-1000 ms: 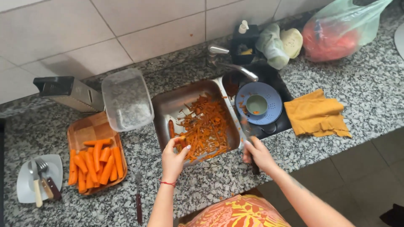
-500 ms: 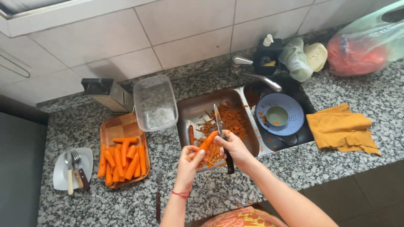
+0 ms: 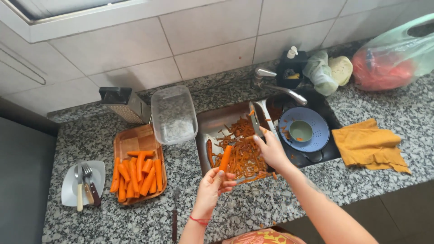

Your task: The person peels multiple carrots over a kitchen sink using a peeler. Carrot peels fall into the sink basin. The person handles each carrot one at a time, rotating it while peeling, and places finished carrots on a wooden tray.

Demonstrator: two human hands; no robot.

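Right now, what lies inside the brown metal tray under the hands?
The brown metal tray holds orange carrot peelings and one whole carrot; its floor beneath the peelings is covered.

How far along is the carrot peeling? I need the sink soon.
Done: a pile of peeled carrots lies on the wooden tray, and peelings fill the metal tray over the sink. In hand: the left hand holds one carrot, the right hand a knife. No unpeeled carrots are plainly visible, so little seems left.
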